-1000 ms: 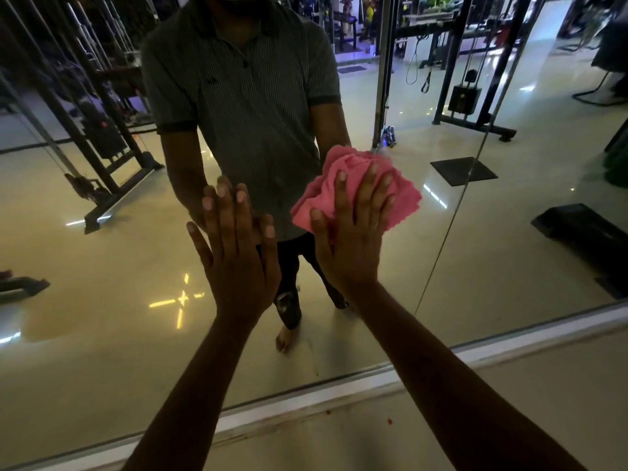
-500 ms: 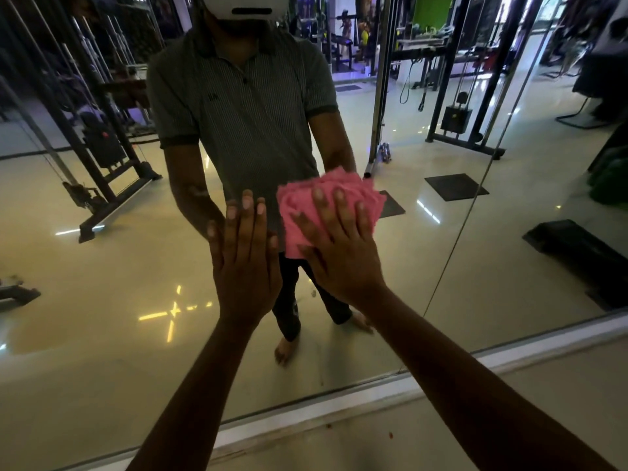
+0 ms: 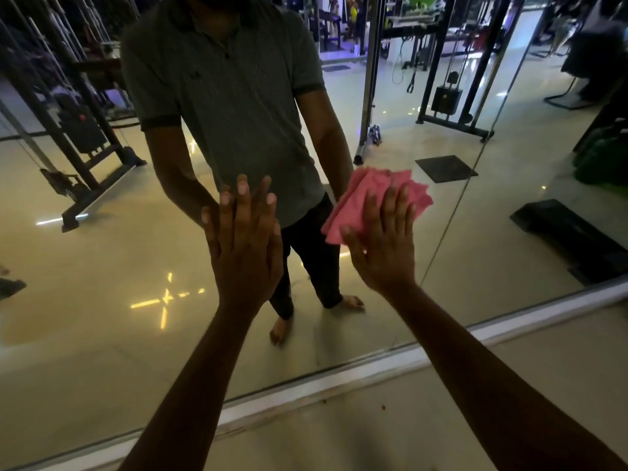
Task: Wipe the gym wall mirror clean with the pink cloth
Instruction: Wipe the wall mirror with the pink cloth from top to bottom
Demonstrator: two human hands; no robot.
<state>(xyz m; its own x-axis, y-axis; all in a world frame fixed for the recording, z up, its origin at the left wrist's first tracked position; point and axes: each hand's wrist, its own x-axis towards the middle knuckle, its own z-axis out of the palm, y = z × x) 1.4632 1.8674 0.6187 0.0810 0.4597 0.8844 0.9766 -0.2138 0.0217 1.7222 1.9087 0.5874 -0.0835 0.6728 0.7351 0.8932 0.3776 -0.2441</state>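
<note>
Right hand (image 3: 380,246) covers the near part of the pink cloth (image 3: 373,195). Reflected person's head is cut off at the top edge. Far gym equipment (image 3: 445,96) is blurred; green object at right edge is unidentifiable.

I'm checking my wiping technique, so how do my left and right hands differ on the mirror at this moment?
The right hand presses the pink cloth flat against the mirror; the left hand has nothing under it and rests bare on the glass. The right hand's fingers are spread apart, while the left hand's fingers lie close together. Both hands are open, with straight fingers pointing up, at about the same height.
</note>
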